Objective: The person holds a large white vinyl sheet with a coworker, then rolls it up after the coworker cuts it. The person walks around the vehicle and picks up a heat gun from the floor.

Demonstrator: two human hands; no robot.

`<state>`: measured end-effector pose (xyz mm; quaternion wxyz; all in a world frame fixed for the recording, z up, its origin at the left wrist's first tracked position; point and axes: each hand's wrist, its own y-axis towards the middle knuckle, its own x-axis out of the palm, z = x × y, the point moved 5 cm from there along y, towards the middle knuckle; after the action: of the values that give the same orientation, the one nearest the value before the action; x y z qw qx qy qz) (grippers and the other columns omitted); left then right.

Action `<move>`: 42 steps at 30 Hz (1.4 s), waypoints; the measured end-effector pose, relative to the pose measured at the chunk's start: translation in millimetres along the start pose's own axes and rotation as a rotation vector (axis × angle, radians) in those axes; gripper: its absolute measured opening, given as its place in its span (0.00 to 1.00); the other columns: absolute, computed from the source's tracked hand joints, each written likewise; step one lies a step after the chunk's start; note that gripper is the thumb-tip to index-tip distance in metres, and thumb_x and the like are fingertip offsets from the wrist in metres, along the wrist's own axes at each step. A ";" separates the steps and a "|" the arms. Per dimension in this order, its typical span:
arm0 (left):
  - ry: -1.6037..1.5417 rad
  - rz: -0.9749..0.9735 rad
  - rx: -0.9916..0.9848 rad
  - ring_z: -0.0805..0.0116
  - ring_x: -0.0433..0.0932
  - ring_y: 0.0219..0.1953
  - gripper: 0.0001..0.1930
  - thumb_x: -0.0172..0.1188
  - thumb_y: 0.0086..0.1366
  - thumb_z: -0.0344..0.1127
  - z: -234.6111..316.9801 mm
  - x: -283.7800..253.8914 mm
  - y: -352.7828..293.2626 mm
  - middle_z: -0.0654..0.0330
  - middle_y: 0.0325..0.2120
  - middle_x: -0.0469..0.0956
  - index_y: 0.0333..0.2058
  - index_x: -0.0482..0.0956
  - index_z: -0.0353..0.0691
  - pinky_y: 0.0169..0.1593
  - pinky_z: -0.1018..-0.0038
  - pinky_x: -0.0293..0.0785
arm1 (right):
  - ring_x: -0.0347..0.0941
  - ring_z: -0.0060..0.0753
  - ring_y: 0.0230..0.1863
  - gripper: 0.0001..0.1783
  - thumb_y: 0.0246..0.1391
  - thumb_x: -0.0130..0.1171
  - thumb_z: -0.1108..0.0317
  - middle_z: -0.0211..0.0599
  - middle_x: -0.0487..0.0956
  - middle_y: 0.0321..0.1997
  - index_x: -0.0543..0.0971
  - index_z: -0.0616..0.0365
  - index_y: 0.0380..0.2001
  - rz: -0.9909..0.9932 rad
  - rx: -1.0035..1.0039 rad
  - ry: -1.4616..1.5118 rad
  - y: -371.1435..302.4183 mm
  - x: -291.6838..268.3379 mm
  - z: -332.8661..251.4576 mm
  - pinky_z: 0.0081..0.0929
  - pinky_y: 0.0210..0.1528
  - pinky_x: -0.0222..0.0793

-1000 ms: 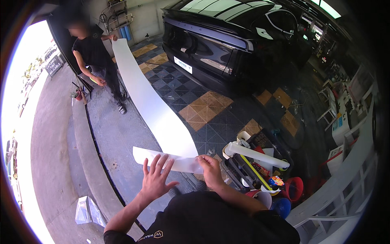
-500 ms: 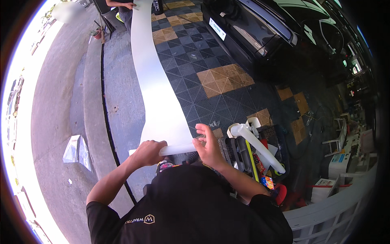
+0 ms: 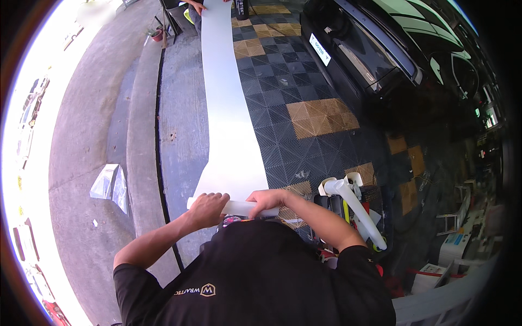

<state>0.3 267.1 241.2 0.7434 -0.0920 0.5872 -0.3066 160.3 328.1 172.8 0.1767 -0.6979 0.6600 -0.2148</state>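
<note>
A long white sheet of film [image 3: 231,108] stretches away from me over the floor, its near end wound on a white roll [image 3: 238,207]. My left hand [image 3: 209,209] is closed around the roll near its left end. Toward the roll's other end my right hand [image 3: 267,202] is wrapped over it, thumb in front. The sheet narrows in the distance, where a co-worker's hand [image 3: 199,7] is at its far end. My fingertips underneath the roll are hidden.
Right of me stands a black crate [image 3: 375,187] of tools with a white tube [image 3: 363,214] lying across it. A dark car [image 3: 359,49] is parked at the upper right on checkered floor tiles [image 3: 323,117]. Crumpled clear plastic [image 3: 110,185] lies on the concrete at left.
My right hand, raised with spread fingers by the roll's right end before, has moved inward and closed over the roll. The left hand keeps its grip. The whole view has shifted.
</note>
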 end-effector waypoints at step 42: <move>-0.475 -0.178 0.029 0.56 0.80 0.44 0.34 0.74 0.52 0.49 -141.3 -8.2 1.7 0.48 0.39 0.81 0.53 0.71 0.38 0.47 0.65 0.73 | 0.81 0.50 0.38 0.28 0.41 0.72 0.56 0.47 0.83 0.38 0.79 0.59 0.45 0.515 0.217 -0.701 92.9 -8.8 -74.0 0.40 0.43 0.75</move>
<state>-131.5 304.6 205.7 0.8320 -0.2020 0.3810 -0.3490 42.0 333.4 185.5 0.5096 -0.5189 0.6861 0.0176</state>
